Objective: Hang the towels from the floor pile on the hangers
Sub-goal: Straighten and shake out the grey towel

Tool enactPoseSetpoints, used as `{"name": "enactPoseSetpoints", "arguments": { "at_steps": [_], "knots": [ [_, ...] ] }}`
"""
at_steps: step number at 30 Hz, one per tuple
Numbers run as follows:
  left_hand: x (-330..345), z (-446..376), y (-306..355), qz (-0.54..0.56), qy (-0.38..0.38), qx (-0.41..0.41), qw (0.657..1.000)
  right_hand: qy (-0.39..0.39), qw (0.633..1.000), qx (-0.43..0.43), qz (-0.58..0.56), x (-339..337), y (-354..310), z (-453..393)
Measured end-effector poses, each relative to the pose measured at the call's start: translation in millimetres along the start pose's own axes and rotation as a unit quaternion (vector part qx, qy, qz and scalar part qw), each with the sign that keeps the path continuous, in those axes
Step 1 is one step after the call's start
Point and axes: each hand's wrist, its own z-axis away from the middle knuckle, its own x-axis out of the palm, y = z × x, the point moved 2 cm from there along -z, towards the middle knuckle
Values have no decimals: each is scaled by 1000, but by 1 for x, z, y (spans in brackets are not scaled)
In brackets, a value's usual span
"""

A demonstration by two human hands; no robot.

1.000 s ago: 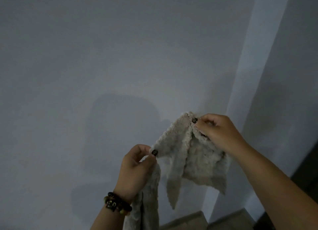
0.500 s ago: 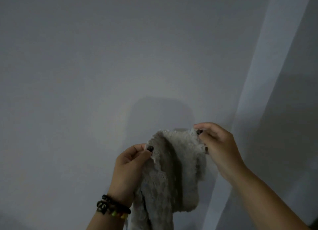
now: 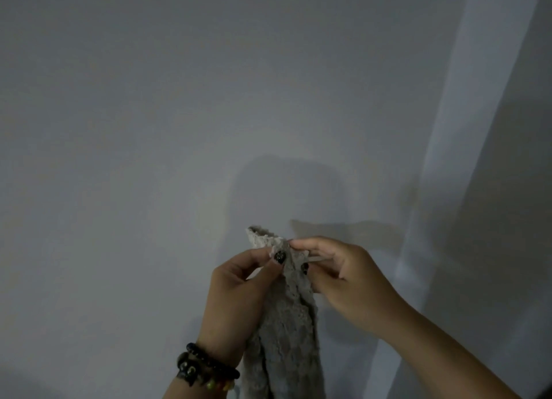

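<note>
A pale, knobbly towel (image 3: 286, 324) is pinched near its top edge by both hands, which are brought close together in front of a plain grey wall (image 3: 149, 130). The cloth is nipped between thumb and fingertips of the left hand (image 3: 239, 294), the dark-painted thumbnail pressed against the fabric. It is gripped in the same way just beside that by the right hand (image 3: 343, 279), whose thumb lies on the front of the cloth while its fingers are curled over the top. A short corner of the towel is left sticking up above the left hand. Below the two grips the cloth is gathered into a narrow hanging strip, and its lower end is cut off by the bottom of the frame. Dark beaded bracelets (image 3: 206, 368) are worn on the left wrist. A lighter vertical strip of wall (image 3: 448, 189) is seen to the right. The scene is dim, and the towel's weave is hard to make out.
</note>
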Motion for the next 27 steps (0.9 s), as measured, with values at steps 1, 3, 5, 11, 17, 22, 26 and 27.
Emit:
{"name": "enactPoseSetpoints", "arguments": {
  "at_steps": [1,3,5,11,17,22,26,27],
  "knots": [
    [-3,1,2,1,-4,0,1000,2,1000,3,-28,4,-3,0],
    [-8,1,8,5,-17,3,1000,32,998,0,-59,11,-11,-1],
    [-12,0,14,-1,-33,15,999,87,995,-16,-47,12,-17,-3],
    [-13,-2,22,-13,-59,38,997,198,976,-51,-72,6,-30,0],
    [-13,4,23,6,-79,39,996,124,984,-101,-82,12,-37,10],
    [-27,11,22,43,-88,2,995,96,987,-124,-45,23,-36,13],
    [-37,17,21,5,-70,25,997,69,986,-139,-62,33,-32,13],
    [-39,18,22,-5,-67,31,997,66,986,-135,-73,33,-31,13]
  ]
}}
